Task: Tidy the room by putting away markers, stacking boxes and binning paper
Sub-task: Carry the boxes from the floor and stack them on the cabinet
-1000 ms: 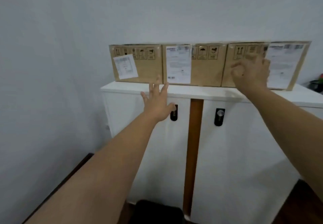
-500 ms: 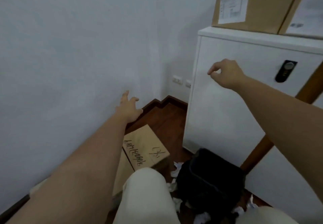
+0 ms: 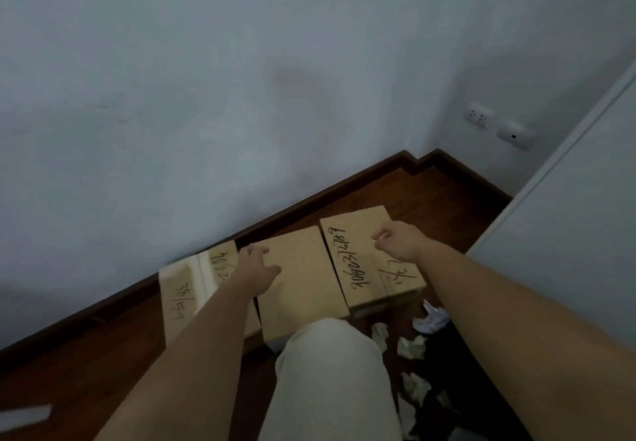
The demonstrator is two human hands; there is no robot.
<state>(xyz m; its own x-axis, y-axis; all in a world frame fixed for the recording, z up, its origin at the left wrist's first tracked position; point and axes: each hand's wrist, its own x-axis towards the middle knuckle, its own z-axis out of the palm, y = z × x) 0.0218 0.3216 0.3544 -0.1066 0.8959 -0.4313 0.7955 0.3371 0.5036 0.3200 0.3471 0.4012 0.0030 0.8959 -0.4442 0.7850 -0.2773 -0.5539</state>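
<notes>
From the head camera, three cardboard boxes lie flat in a row on the dark wooden floor (image 3: 103, 365), close to the skirting board under the pale wall (image 3: 206, 96). The left box (image 3: 182, 292) carries handwritten numbers and a pale strip across its top; the middle box (image 3: 303, 279) is plain; the right box (image 3: 358, 261) has black scrawl running along it (digits, though blurred). The left hand (image 3: 256, 273) rests over the seam between the left and middle boxes, fingers bent over the middle box's near-left edge, though I cannot tell whether it truly grips. The right hand (image 3: 399, 241) hangs over the right box, fingers loosely curled, holding nothing. A knee in light trousers (image 3: 330, 372) pushes up in the foreground and covers the near edge of the middle box. Crumpled paper scraps (image 3: 411, 346) litter the floor to the right of the knee, beside a dark shape I cannot make out. A white cabinet side (image 3: 568, 251) stands at right, with wall sockets (image 3: 478, 117) beyond it.
</notes>
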